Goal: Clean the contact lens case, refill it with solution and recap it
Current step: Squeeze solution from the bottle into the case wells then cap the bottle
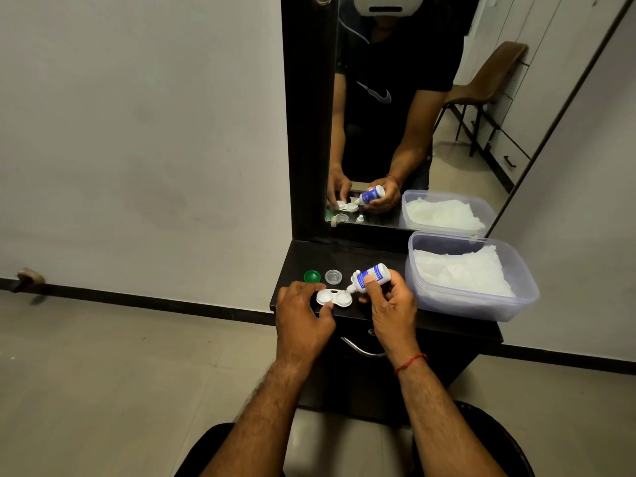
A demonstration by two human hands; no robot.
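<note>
The white contact lens case (334, 298) lies uncapped on the black dresser top (344, 261), both wells facing up. My left hand (303, 313) pinches the case's left well between thumb and fingers. My right hand (390, 302) grips the small blue-and-white solution bottle (370, 276), tilted down to the left, with its nozzle over the right well. A green cap (312, 276) and a clear cap (333, 276) rest on the top just behind the case.
A clear plastic tub (516, 297) with white tissue inside stands at the right of the dresser top. A mirror (413, 115) rises behind. A drawer handle (361, 349) sits below the front edge. Grey wall and tiled floor lie to the left.
</note>
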